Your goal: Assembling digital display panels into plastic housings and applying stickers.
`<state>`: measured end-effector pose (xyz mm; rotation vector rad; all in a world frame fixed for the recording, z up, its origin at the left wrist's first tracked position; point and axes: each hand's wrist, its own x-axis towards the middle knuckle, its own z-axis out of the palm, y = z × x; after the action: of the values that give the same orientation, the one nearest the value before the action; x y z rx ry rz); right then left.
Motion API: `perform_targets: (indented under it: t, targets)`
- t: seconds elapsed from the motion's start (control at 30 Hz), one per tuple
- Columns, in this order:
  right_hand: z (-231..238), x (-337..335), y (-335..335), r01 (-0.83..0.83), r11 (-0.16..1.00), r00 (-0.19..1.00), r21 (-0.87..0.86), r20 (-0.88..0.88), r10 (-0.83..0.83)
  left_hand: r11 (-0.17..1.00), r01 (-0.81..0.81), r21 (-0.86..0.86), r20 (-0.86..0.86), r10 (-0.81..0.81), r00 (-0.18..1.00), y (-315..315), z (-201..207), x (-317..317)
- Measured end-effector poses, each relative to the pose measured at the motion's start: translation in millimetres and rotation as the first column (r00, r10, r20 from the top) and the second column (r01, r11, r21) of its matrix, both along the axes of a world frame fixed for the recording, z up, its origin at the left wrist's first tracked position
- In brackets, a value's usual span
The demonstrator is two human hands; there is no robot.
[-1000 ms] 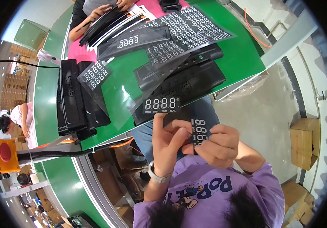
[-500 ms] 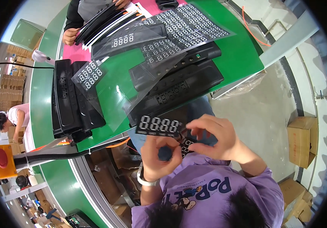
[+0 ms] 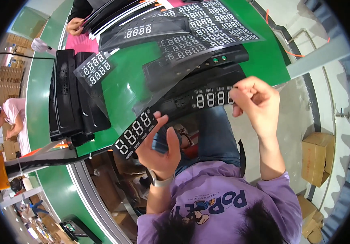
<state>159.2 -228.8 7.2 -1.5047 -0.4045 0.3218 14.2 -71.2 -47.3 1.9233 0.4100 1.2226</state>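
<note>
In my left hand (image 3: 158, 152) is a black display film strip (image 3: 132, 135) with white segment digits, held slantwise near the table's front edge. The fingers hold it at one side, while the thumb stands apart from it. My right hand (image 3: 258, 101) pinches the end of a second digit strip (image 3: 212, 98) between thumb and fingers. This strip reaches left over the near black plastic panel (image 3: 179, 101) and hides part of it. My fingertips cover its last digit.
Clear sheets printed with many digit displays (image 3: 211, 28) lie across the black panels on the green table (image 3: 122, 81). More black housings (image 3: 67, 97) stand at the left. Across the table, a co-worker's hand (image 3: 76, 26) rests by stacked black strips. A cardboard box (image 3: 318, 158) sits on the floor at right.
My hands have moved apart. The right one rose up and right, drawing out a second strip. My left hand moved slightly left, opened its thumb and tilted its strip.
</note>
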Motion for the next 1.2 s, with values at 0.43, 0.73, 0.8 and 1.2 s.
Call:
perform_targets:
  t: [0.43,0.73,0.8,1.2]
  targets:
    - [-6.5,8.6,30.6,-0.097,0.979,0.995,-0.179,-0.044,0.091,0.923,-0.072,0.379,-0.059,0.102,0.993,13.7,-39.4,13.5]
    - [-7.2,8.3,32.7,-0.073,0.974,0.997,-0.216,0.022,0.079,0.888,-0.079,0.453,-0.108,0.142,0.984,13.4,-39.0,8.5]
    - [-8.6,7.7,32.5,-0.072,0.974,0.997,-0.217,0.020,0.078,0.886,-0.080,0.457,-0.106,0.144,0.984,12.9,-39.1,9.3]
    - [-9.0,5.5,32.7,-0.051,0.972,0.996,-0.230,0.063,0.067,0.890,-0.106,0.443,-0.089,0.161,0.983,10.3,-42.0,9.6]
